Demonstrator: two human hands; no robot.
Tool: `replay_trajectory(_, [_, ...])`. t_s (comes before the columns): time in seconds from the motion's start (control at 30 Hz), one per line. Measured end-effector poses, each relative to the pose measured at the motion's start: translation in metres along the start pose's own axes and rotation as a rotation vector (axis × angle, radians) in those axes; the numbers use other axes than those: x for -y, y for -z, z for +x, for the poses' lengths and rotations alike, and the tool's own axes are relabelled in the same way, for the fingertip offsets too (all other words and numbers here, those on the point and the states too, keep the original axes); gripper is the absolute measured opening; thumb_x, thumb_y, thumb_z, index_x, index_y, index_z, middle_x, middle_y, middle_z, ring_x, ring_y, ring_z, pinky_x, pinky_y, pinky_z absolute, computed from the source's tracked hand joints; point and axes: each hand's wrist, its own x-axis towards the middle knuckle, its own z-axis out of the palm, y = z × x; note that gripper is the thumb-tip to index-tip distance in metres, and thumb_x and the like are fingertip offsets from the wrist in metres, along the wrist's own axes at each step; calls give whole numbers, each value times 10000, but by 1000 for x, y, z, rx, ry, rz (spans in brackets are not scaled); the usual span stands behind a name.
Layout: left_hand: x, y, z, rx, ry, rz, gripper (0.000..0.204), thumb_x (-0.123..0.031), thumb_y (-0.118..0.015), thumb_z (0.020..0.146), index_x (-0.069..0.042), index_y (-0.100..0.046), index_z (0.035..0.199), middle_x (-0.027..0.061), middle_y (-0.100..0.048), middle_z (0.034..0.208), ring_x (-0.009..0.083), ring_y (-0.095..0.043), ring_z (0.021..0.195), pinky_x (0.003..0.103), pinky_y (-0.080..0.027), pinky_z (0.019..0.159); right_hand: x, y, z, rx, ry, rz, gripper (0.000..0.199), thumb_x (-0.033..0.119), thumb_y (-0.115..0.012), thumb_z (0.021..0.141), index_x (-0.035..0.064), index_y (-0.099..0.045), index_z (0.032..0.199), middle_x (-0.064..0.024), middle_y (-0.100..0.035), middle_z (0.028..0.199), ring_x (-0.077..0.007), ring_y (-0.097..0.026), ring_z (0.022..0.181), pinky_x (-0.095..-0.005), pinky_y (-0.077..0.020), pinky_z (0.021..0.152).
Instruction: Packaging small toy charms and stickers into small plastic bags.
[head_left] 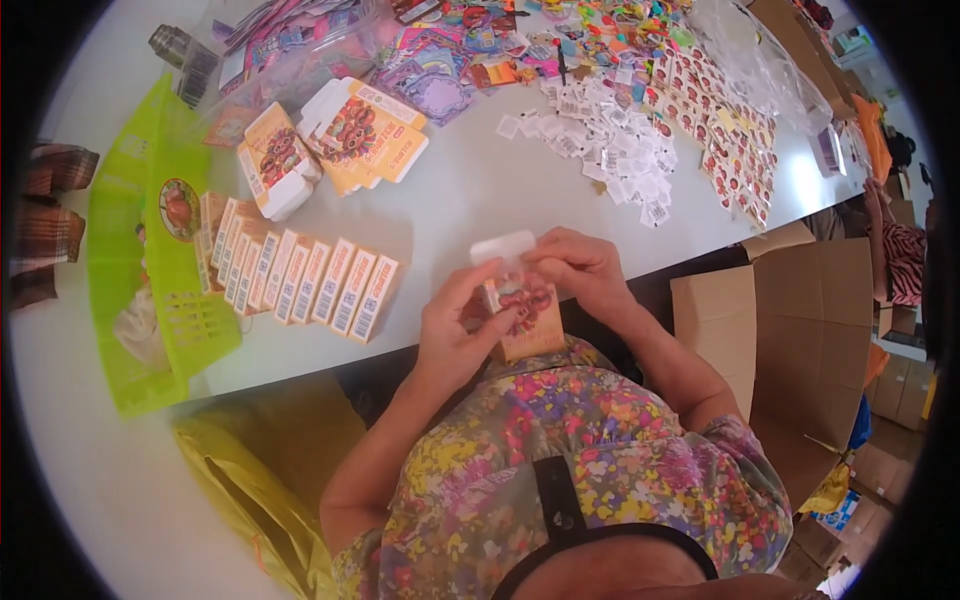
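Close to my body I hold a small orange-and-white cardboard box with a red picture on its front. Its white top flap stands up and away from me. My left hand is wrapped round the box's left side, thumb across the front. At the upper right corner, by the opening, the fingers of my right hand are pinched together. Whether they hold anything besides the box edge is hidden. Left of my hands, a slanting row of similar closed boxes stands on the white table.
Flat unfolded cartons lie behind the row. A green plastic basket is at the left. Small white packets, sticker sheets and colourful trinkets cover the far side. An open cardboard box stands at right.
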Motion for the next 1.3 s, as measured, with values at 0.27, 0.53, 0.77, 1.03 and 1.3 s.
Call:
replay_trajectory(0.27, [5, -5, 11, -59, -54, 202, 128, -33, -681, 841, -3, -655, 963, 95, -492, 1114, 178, -557, 944, 272, -485, 783, 2, -4, -12, -71, 1, 10, 197, 122, -570, 949, -22, -671, 1040, -66, -590, 1094, -114, -567, 960, -231, -488, 755])
replay_trajectory(0.53, [0, -10, 12, -91, -124, 230, 88, 2, -671, 840, 17, -652, 925, 102, -518, 1080, 155, -585, 886, 262, -506, 726, -2, 3, -12, -47, -17, 15, 119, 24, -646, 875, -15, -665, 986, -75, -587, 1074, -114, -584, 928, -225, -500, 746])
replay_trajectory(0.77, [-9, -1, 10, -33, -116, 163, 125, 36, -682, 829, 32, -649, 950, 47, -624, 903, 100, -620, 824, 240, -535, 708, 22, 12, -2, 171, 29, -122, 49, 19, -674, 849, 6, -703, 887, -41, -652, 975, -80, -594, 881, -226, -493, 714])
replay_trajectory(1.03, [-25, -11, 18, -126, 168, -126, 97, 41, -679, 831, 14, -663, 923, 35, -663, 819, 67, -602, 721, 200, -496, 644, 50, 19, 19, 263, -406, -155, 94, 65, -731, 791, 15, -714, 868, -5, -680, 811, -46, -598, 769, -213, -481, 665])
replay_trajectory(1.3, [-23, -2, 16, 23, 53, -6, 48, 29, -658, 841, 39, -665, 889, 63, -617, 899, 88, -568, 760, 220, -459, 680, 42, 25, 4, 270, -266, -108, 73, 57, -697, 838, -1, -709, 881, -52, -687, 892, -68, -608, 809, -227, -489, 713])
